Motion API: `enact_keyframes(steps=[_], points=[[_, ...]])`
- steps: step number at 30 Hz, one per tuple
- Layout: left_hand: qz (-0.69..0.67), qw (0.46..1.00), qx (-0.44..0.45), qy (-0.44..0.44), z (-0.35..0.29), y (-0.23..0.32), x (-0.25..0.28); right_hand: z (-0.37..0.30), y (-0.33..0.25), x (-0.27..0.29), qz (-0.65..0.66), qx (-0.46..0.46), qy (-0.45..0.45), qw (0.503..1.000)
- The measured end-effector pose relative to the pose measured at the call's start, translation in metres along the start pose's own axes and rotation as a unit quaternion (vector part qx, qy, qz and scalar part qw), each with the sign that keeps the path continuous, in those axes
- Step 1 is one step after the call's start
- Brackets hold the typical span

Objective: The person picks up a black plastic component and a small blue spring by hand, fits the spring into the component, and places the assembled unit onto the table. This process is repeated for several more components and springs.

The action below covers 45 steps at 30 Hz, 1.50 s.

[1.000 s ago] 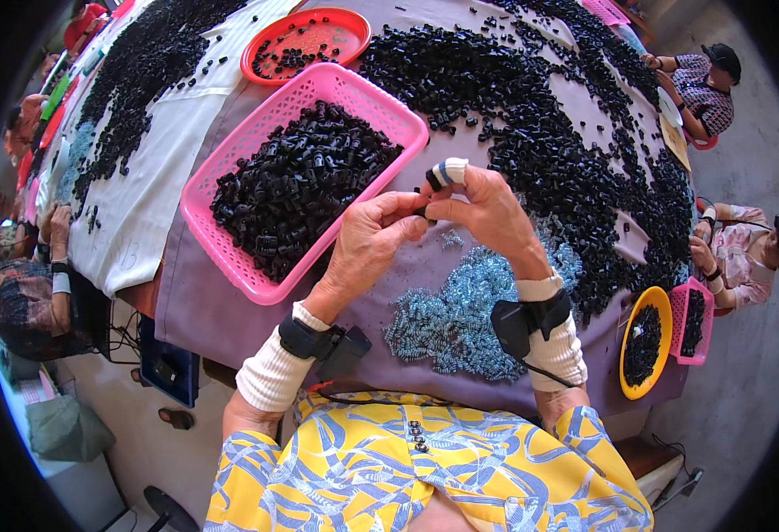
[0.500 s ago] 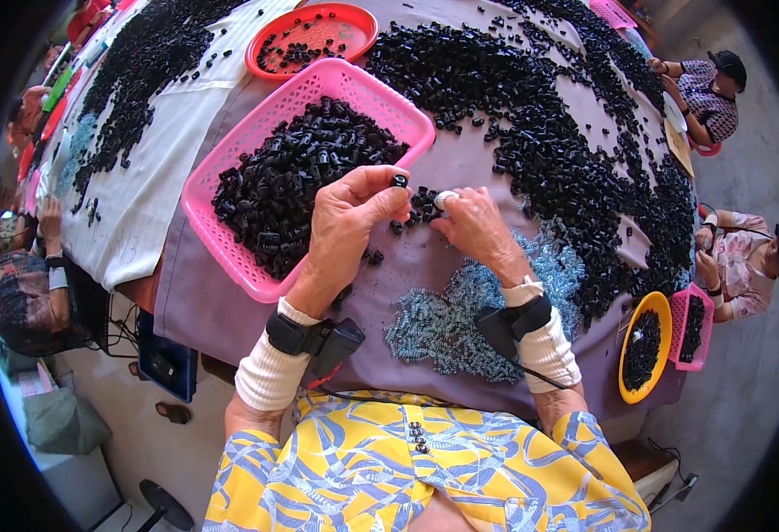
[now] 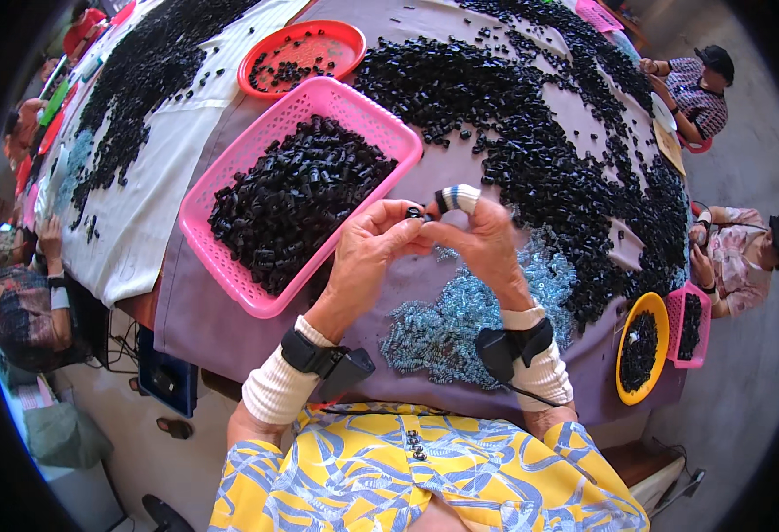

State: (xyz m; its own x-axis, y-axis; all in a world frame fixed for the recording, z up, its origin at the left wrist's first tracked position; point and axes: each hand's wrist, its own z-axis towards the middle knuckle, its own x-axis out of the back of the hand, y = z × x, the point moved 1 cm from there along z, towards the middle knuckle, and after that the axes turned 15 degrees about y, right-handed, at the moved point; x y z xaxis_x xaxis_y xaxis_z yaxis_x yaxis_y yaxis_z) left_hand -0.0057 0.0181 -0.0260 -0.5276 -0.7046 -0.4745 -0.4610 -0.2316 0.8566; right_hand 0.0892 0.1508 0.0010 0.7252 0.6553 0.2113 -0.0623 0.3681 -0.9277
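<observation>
My left hand (image 3: 372,257) pinches a small black plastic barrel piece (image 3: 413,213) between thumb and fingertips. Right up against it, my right hand (image 3: 482,244) is closed, thumb and forefinger meeting at a small dark piece too tiny to make out. A striped cloth sleeve wraps one of its fingers. A pink plastic basket (image 3: 261,306) heaped with black pieces (image 3: 292,195) stands left of my hands. Under and beside my right wrist lies a pile of small bluish metal coil springs (image 3: 443,328).
Loose black pieces (image 3: 540,160) spread across the purple cloth (image 3: 354,328) ahead and right. A red tray (image 3: 345,44) sits behind the basket. A yellow bowl (image 3: 624,381) and small pink basket (image 3: 698,355) stand at the right edge. Other people (image 3: 735,257) work around the table.
My right hand has come up from the loose pieces and met my left hand's fingertips. My left hand keeps its black piece and has shifted slightly nearer me.
</observation>
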Motion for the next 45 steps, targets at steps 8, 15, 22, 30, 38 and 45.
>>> enact_keyframes(steps=[8, 15, 22, 30, 38, 45], points=[[-0.084, 0.996, 0.041, 0.009, -0.005, 0.003, 0.006, -0.005, 0.003, -0.009, -0.023, 0.11, -0.007, 0.994], [-0.044, 0.998, 0.035, 0.027, -0.006, 0.005, 0.005, 0.0, -0.002, -0.003, -0.055, 0.114, -0.049, 0.991], [-0.032, 0.999, -0.003, 0.03, -0.004, 0.007, 0.005, 0.001, -0.003, -0.006, -0.111, 0.175, -0.028, 0.978], [0.012, 0.998, -0.05, 0.042, -0.002, 0.008, 0.007, 0.005, -0.01, -0.007, -0.146, 0.239, -0.041, 0.959], [0.026, 0.999, -0.031, 0.03, -0.003, 0.01, 0.005, 0.008, -0.014, -0.002, -0.17, 0.254, -0.079, 0.949], [0.029, 0.999, -0.025, 0.025, -0.005, 0.01, 0.005, 0.009, -0.016, 0.005, -0.164, 0.269, -0.078, 0.946]])
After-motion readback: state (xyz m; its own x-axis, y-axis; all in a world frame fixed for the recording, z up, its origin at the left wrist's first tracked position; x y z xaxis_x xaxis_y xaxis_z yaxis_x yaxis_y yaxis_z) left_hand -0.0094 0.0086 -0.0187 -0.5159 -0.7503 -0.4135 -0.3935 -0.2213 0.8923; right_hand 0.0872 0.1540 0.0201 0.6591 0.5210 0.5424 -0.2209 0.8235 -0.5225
